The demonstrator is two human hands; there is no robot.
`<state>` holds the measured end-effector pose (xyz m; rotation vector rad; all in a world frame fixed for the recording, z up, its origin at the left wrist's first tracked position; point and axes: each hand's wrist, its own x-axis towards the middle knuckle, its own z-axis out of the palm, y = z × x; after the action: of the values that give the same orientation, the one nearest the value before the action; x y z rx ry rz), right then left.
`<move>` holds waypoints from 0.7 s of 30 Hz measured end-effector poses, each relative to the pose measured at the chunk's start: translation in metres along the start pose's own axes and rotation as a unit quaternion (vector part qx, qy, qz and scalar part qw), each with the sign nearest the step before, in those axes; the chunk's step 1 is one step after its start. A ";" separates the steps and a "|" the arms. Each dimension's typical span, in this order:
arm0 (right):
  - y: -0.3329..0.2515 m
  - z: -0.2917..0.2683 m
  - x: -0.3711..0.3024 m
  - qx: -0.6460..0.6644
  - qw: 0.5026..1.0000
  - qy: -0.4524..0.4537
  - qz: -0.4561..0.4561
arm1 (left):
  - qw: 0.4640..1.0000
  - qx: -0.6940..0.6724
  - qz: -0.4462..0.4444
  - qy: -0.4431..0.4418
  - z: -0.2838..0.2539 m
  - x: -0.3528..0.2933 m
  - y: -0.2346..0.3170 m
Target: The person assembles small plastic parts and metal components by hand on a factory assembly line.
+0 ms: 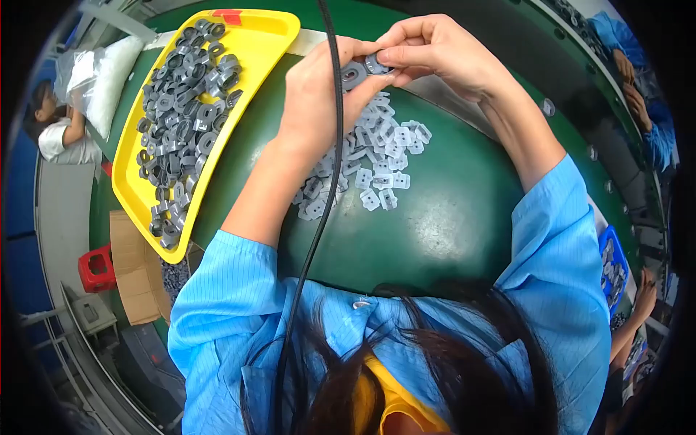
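from my remote seat i see the yellow tray (272,35) heaped with grey rings (190,109). below its near end, a cardboard box (138,272) holds small grey bits (174,278); well to the tray's right, a blue bin (606,238) holds grey pieces (613,267). just right of the tray's far end, above the green worktop (435,239), my left hand (310,94) has its grip closed around one ring (352,75), its holed face up toward me. my right hand (453,61) pinches a second ring (375,64) beside it, tilted, ridged wall showing. the pair's long axis runs away from the tray. clear pieces (365,177) lie loose on the worktop, right of the tray.
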<state>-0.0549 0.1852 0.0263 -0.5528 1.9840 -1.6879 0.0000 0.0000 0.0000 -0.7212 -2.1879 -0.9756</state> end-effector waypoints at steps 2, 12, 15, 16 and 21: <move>-0.006 0.002 -0.002 0.007 1.000 -0.021 0.001 | 0.998 -0.031 -0.043 -0.036 -0.007 0.004 0.004; -0.009 0.022 -0.008 -0.147 0.978 0.085 -0.120 | 0.983 -0.108 -0.142 -0.035 -0.005 0.004 -0.003; -0.007 0.014 -0.004 -0.011 0.996 0.017 -0.091 | 0.953 -0.212 -0.203 -0.072 -0.013 0.005 -0.001; -0.005 0.013 -0.002 0.003 0.995 0.008 -0.098 | 0.946 -0.257 -0.188 -0.064 -0.015 0.007 0.002; -0.007 0.036 -0.003 0.106 0.969 0.094 -0.203 | 0.765 -0.570 -0.299 -0.009 -0.010 0.010 0.005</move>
<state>-0.0309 0.1575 0.0294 -0.7849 1.8721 -2.2438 0.0006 -0.0030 0.0147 -0.4625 -1.6326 -2.7225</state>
